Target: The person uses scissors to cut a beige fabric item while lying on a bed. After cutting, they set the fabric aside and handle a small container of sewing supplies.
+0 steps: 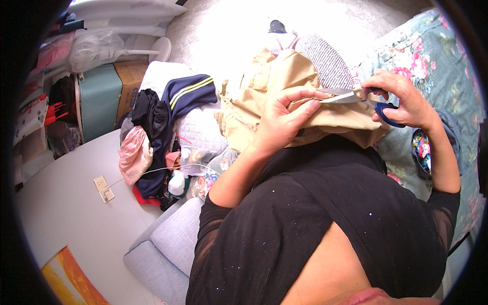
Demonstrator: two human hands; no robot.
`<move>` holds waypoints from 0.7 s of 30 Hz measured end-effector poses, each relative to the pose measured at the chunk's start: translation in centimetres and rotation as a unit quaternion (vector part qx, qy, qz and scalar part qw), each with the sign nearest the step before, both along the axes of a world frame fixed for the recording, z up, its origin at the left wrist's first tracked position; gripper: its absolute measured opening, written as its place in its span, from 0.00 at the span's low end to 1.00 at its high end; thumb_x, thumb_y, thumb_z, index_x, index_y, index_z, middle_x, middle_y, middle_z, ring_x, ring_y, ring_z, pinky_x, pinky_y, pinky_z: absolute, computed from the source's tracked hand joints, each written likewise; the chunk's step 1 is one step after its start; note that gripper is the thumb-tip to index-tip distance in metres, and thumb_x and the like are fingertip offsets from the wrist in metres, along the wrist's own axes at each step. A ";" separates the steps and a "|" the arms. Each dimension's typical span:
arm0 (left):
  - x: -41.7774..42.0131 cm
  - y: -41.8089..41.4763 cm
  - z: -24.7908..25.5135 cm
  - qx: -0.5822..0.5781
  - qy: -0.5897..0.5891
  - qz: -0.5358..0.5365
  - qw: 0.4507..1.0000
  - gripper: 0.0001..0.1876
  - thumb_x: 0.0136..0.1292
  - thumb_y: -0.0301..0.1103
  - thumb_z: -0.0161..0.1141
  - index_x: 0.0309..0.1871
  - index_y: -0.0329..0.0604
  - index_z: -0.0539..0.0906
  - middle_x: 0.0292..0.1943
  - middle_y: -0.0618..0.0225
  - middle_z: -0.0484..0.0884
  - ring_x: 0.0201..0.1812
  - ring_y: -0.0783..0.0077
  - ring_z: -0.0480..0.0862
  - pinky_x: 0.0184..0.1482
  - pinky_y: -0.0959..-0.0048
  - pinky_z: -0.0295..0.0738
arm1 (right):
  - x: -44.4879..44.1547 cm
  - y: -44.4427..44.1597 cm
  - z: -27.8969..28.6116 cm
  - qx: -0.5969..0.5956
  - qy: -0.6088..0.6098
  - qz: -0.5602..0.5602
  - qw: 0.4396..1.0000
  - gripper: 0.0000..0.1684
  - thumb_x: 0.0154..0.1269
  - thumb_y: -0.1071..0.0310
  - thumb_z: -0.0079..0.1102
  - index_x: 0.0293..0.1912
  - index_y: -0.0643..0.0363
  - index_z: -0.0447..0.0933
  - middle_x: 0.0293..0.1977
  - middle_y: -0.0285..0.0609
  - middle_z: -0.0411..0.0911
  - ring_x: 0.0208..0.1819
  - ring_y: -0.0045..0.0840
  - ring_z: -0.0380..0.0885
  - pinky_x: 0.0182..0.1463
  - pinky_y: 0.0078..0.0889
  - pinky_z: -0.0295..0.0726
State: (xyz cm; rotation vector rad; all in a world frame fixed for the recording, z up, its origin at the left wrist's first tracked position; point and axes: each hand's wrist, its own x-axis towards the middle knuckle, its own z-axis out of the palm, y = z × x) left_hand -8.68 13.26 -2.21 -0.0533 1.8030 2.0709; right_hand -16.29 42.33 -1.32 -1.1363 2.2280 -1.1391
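A khaki cloth garment point(282, 76) lies bunched over my lap. My left hand point(284, 114) pinches a folded edge of it between thumb and forefinger. In my right hand point(406, 99) is a pair of scissors point(352, 96) with dark blue handles, thumb and fingers through the loops. Their blades are parted and point left, with the tips at the pinched edge, close to my left fingertips. Whether the cloth lies between the blades cannot be told. A striped cloth point(324, 59) shows behind the garment.
To the left lies a pile of clothes point(152, 141), with navy striped fabric point(190, 91) on top. A white cable point(152, 170) runs from a wall socket point(103, 188) past it. Floral bedding point(427, 57) spreads at right. A grey cushioned seat point(167, 236) stands near my left elbow.
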 end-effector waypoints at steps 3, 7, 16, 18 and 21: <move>0.0 0.2 0.0 0.023 -0.012 0.012 1.000 0.09 0.67 0.24 0.62 0.48 0.33 0.84 0.44 0.66 0.86 0.46 0.80 0.82 0.52 0.80 0.76 | 0.0 0.1 -0.5 -0.015 0.001 -0.002 1.000 0.30 0.49 0.70 0.72 0.54 0.59 0.76 0.42 0.39 0.79 0.37 0.25 0.75 0.35 0.25 0.74; -0.1 0.0 -0.2 0.021 -0.012 0.006 1.000 0.09 0.67 0.24 0.62 0.49 0.34 0.84 0.44 0.66 0.86 0.46 0.80 0.82 0.52 0.80 0.77 | -0.1 0.1 -0.6 -0.018 0.003 -0.004 1.000 0.30 0.49 0.70 0.72 0.54 0.58 0.76 0.42 0.38 0.79 0.37 0.25 0.75 0.35 0.25 0.74; 0.1 0.0 -0.5 0.068 -0.034 0.017 0.997 0.09 0.69 0.25 0.61 0.49 0.34 0.84 0.41 0.71 0.85 0.40 0.87 0.79 0.42 0.87 0.74 | -0.2 -0.1 -0.1 0.003 -0.020 -0.001 1.000 0.29 0.49 0.70 0.73 0.53 0.58 0.77 0.42 0.39 0.79 0.38 0.27 0.77 0.37 0.26 0.75; 0.1 0.0 -0.5 0.073 -0.041 0.021 0.996 0.08 0.69 0.25 0.61 0.49 0.34 0.84 0.40 0.71 0.84 0.39 0.88 0.79 0.41 0.87 0.73 | -0.3 -0.1 -0.1 0.005 -0.027 -0.001 1.000 0.29 0.49 0.69 0.73 0.53 0.59 0.77 0.42 0.40 0.80 0.40 0.29 0.77 0.40 0.27 0.76; 0.1 0.0 -0.5 0.069 -0.044 0.024 0.996 0.08 0.68 0.26 0.62 0.48 0.35 0.84 0.39 0.72 0.84 0.37 0.89 0.78 0.38 0.88 0.72 | -0.3 0.0 -0.4 -0.008 -0.006 0.001 1.000 0.29 0.48 0.69 0.74 0.52 0.59 0.77 0.42 0.40 0.80 0.42 0.31 0.78 0.45 0.29 0.77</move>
